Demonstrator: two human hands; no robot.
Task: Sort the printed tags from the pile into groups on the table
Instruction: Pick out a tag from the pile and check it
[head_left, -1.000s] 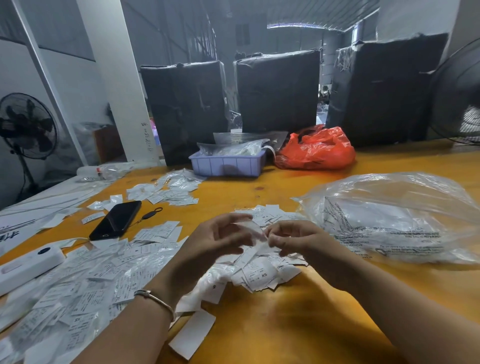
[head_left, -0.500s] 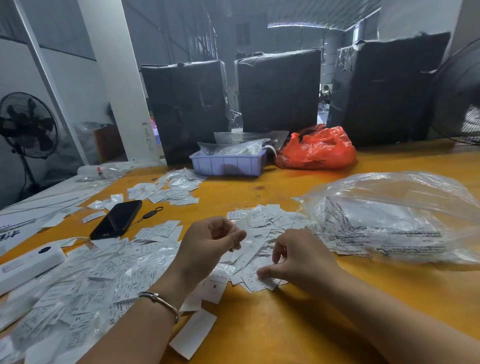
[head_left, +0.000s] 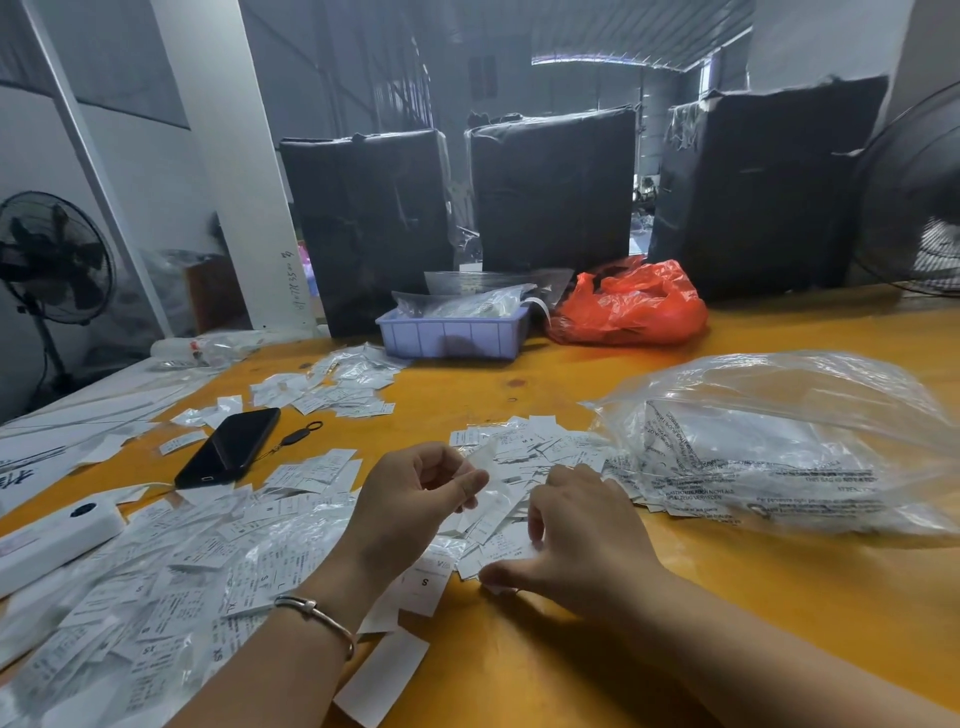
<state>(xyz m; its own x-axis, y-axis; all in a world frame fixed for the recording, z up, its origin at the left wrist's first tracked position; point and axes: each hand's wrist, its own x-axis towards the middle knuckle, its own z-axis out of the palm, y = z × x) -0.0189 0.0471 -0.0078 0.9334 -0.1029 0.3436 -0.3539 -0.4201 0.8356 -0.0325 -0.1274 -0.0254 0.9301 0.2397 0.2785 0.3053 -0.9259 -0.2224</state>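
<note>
Dim hall, daylight came from rear opening; soft shadows under hands (head_left: 582, 540), wide-angle bending at edges, foreground arms slightly blurred.

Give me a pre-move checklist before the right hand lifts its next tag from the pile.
1. Left hand has a tag pinched, thumb against fingers: ok.
2. Right hand is on the pile, thumb and fingertips down on the near tags: ok.
3. Only one tag under the right thumb: cannot tell, the tags overlap there.
4. Size print readable on the held tag: cannot tell, it is blurred.
5. Groups already laid out at left and far left: ok.
6. Phone lies among the left tags, close to a group: not ok if tags go there.
</note>
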